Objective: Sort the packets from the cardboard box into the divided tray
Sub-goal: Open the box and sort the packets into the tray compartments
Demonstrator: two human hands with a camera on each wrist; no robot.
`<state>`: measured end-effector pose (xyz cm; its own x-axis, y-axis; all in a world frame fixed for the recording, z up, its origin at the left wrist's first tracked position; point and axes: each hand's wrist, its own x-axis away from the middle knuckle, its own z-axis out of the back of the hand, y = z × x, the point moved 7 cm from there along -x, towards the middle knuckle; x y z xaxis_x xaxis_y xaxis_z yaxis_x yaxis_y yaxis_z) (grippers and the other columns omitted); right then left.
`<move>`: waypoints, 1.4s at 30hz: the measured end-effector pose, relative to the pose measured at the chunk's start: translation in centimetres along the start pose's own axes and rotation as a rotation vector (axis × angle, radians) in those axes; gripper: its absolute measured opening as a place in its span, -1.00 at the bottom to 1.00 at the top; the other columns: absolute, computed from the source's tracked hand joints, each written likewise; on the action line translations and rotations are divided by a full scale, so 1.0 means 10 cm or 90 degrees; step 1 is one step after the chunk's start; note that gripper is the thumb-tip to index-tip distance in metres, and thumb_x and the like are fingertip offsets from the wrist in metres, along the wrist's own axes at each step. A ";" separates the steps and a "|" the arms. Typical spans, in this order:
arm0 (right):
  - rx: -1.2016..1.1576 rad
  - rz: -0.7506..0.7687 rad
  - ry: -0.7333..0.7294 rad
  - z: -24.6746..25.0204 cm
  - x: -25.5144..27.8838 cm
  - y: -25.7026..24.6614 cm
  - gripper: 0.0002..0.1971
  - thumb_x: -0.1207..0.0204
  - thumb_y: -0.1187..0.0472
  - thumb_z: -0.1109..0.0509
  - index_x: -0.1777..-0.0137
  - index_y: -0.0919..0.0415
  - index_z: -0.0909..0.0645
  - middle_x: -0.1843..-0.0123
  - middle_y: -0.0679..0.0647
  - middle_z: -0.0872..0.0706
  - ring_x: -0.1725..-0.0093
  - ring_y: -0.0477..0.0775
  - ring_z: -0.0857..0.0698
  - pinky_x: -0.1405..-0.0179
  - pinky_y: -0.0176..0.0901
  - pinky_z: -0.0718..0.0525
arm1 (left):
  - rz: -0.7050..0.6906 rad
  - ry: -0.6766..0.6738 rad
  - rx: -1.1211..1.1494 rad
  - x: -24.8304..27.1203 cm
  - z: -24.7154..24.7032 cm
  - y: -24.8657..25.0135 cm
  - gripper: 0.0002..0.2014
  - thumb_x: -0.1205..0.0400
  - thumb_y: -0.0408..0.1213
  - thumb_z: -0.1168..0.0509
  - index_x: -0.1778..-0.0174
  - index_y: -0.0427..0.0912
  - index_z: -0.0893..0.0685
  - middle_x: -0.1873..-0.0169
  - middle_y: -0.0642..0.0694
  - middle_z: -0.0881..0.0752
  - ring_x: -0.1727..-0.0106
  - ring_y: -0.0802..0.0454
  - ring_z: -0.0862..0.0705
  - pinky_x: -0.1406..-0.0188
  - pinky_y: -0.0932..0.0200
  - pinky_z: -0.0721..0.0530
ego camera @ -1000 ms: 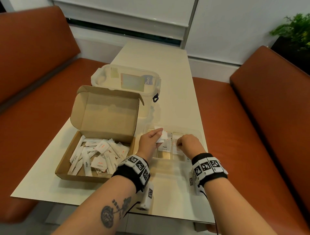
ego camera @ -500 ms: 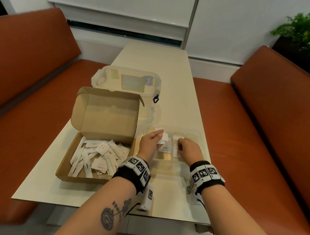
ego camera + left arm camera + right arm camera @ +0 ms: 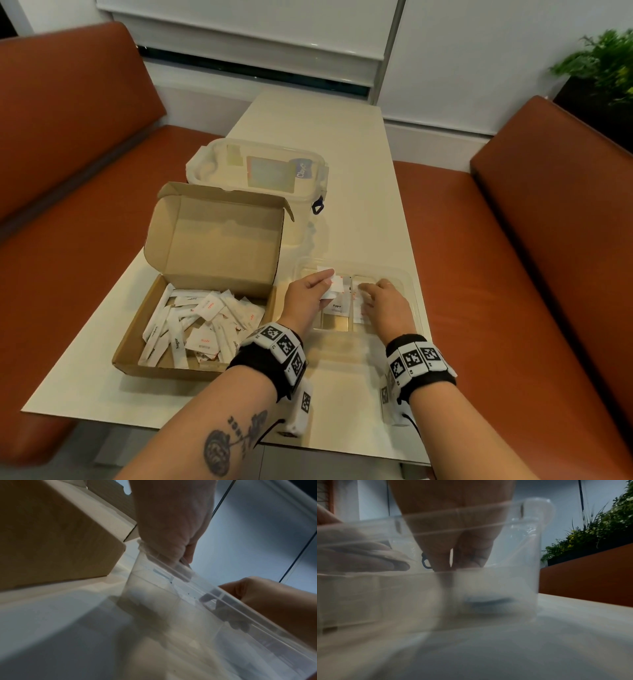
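Observation:
An open cardboard box (image 3: 127, 356) at the left of the table holds several white packets (image 3: 205, 318). To its right stands the clear divided tray (image 3: 409, 284), with a Pepper packet (image 3: 337, 308) lying in a middle compartment. My left hand (image 3: 327, 286) hovers over the tray's left part and pinches a few white packets (image 3: 338, 287) between thumb and fingers. My right hand (image 3: 371, 293) reaches into a compartment further right, its fingers (image 3: 442, 561) pointing straight down onto packets there. The wrist views see both hands blurred through the tray wall (image 3: 171, 615).
A lidded plastic container (image 3: 260, 171) stands behind the box, whose raised flap (image 3: 219, 240) blocks the view between them. Orange benches (image 3: 513, 274) run along both sides of the narrow table (image 3: 342, 137). A plant (image 3: 603, 61) sits at the far right.
My right hand has uncurled and slid forward, its fingers now down inside the tray compartment. My left hand has kept its packets and barely shifted.

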<state>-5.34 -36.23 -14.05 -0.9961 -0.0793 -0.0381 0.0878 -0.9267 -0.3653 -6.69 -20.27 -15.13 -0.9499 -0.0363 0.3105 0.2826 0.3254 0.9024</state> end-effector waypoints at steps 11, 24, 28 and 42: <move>0.001 -0.033 -0.011 -0.06 -0.06 0.06 -0.74 -0.65 0.08 -0.25 -0.05 0.23 -0.68 0.09 -0.06 -0.49 0.20 -0.01 -0.54 0.23 -0.23 -0.45 | 0.035 -0.022 -0.004 -0.02 -0.03 -0.03 -0.70 -0.70 -0.50 -0.14 -0.26 -0.24 -0.68 -0.22 -0.16 -0.62 -0.25 -0.10 -0.61 -0.16 0.15 -0.67; -0.422 -0.075 0.007 0.11 -0.09 -0.25 -0.74 -0.43 0.25 -0.51 -0.12 0.11 -0.69 0.21 0.00 -0.65 0.26 -0.02 -0.59 0.13 -0.20 -0.63 | 0.021 -0.104 -0.070 0.01 -0.09 -0.01 -0.47 -0.65 -0.53 -0.22 -0.44 0.11 -0.48 -0.30 -0.24 -0.54 -0.24 -0.22 -0.66 -0.07 -0.01 -0.75; -0.506 -0.102 -0.019 0.07 -0.04 -0.22 -0.68 -0.35 0.38 -0.56 -0.10 0.20 -0.67 0.29 0.13 -0.67 0.29 0.02 -0.64 0.08 -0.06 -0.71 | 0.011 -0.062 -0.057 0.00 -0.06 0.00 -0.70 -0.69 -0.40 -0.22 -0.28 0.01 -0.60 -0.13 -0.10 -0.57 -0.10 -0.13 -0.70 0.03 -0.06 -0.79; -0.310 -0.030 -0.152 0.36 -0.17 -0.27 -0.73 -0.32 0.38 -0.58 0.07 0.10 -0.62 0.33 -0.01 -0.77 0.30 -0.14 -0.72 0.25 -0.34 -0.58 | 0.017 -0.031 -0.091 -0.02 -0.10 -0.04 -0.75 -0.69 -0.44 -0.16 0.11 -0.14 -0.75 0.08 -0.01 -0.68 0.07 0.02 -0.69 0.14 0.07 -0.79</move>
<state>-3.87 -34.91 -9.61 -0.9679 -0.1753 0.1803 -0.0209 -0.6584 -0.7524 -6.52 -21.36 -15.23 -0.9463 0.0171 0.3228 0.3201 0.1873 0.9287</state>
